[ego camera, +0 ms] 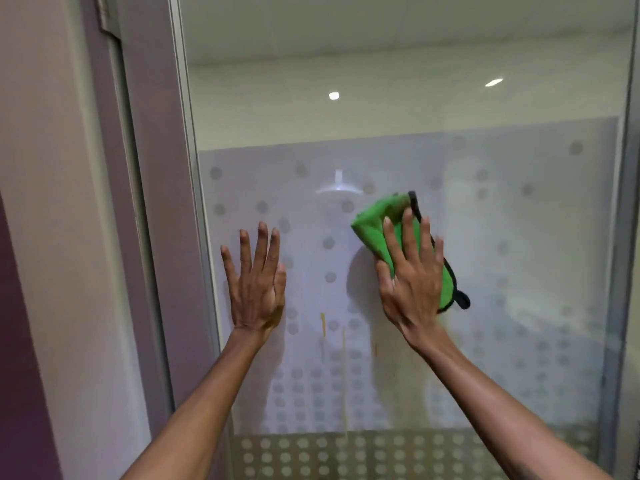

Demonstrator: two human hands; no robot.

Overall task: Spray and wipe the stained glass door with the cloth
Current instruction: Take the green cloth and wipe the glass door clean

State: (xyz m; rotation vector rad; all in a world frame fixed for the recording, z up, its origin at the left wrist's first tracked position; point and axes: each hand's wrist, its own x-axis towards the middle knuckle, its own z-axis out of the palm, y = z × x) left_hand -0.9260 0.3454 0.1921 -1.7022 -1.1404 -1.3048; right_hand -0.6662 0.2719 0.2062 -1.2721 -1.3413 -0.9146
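The glass door (519, 237) fills the view, clear at the top and frosted with a dot pattern below. My right hand (412, 278) presses a folded green cloth (377, 230) with black trim flat against the frosted part, fingers spread over it. My left hand (254, 282) lies flat on the glass near the left frame, fingers apart, holding nothing. Thin yellowish drip stains (322, 323) run down the glass between and below my hands. No spray bottle is in view.
A grey metal door frame (194, 202) runs down the left of the glass, with a purple wall (52, 237) beyond it. A small clear suction hook (338, 187) sticks to the glass above the cloth. The right frame edge (627, 271) bounds the pane.
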